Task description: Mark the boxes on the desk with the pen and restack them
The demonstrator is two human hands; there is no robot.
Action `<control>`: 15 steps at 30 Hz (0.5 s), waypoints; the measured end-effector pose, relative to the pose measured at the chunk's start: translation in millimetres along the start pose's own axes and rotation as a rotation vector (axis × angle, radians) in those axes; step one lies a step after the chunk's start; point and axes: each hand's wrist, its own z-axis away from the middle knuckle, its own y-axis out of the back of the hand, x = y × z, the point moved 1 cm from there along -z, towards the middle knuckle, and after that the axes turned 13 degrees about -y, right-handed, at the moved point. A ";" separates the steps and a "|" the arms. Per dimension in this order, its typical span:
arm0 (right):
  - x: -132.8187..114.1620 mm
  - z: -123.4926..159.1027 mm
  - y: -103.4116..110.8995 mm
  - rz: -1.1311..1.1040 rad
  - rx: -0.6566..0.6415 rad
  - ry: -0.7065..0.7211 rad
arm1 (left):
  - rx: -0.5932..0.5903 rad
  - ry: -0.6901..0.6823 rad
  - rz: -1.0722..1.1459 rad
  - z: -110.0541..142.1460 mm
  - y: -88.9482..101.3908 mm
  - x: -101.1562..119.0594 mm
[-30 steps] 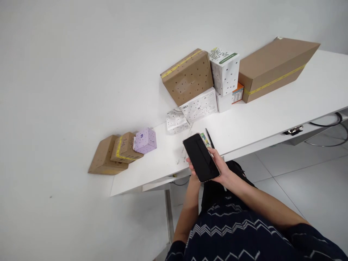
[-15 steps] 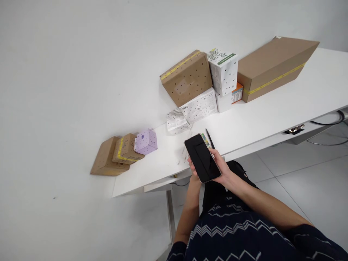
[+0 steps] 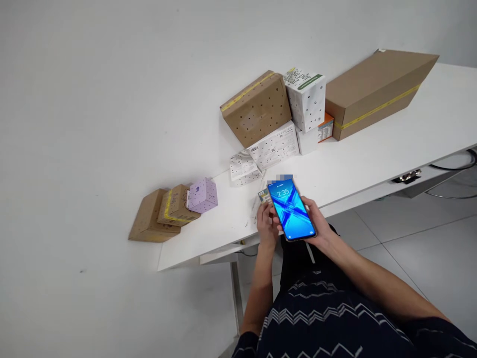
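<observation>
A smartphone (image 3: 292, 211) rests in my right hand (image 3: 316, 221), its lit blue lock screen facing up and reading 2:35. The thumb side lies along the phone's right edge, and fingertips curl round its left edge. Close beside that left edge is my left hand (image 3: 266, 223), its fingers bent and together; whether anything is inside them is hidden. Just beyond the left fingertips, a small printed colourful item (image 3: 264, 195) shows on the white table (image 3: 357, 166), partly covered by the phone.
Brown cartons with yellow tape (image 3: 259, 112), white dotted boxes (image 3: 274, 146) and a long brown carton (image 3: 376, 94) stand along the wall. A purple box (image 3: 203, 195) and smaller brown cartons (image 3: 179, 205) sit at the left end. A metal latch (image 3: 408, 176) is on the table's front edge.
The phone's screen has gone from dark to lit. My right hand has moved it slightly right and away from me. My left hand has come out from the phone's lower left side.
</observation>
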 end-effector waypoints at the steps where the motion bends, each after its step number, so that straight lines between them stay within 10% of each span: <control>1: -7.7 4.6 3.5 0.050 0.064 0.066 | 0.037 -0.017 -0.010 -0.2 3.7 -5.0; 7: -59.8 33.1 51.9 0.467 0.677 0.444 | 0.220 0.003 -0.186 14.3 46.1 -59.9; 15: -103.3 44.6 113.1 1.516 1.466 0.556 | 0.090 0.241 -0.335 -8.3 88.6 -113.7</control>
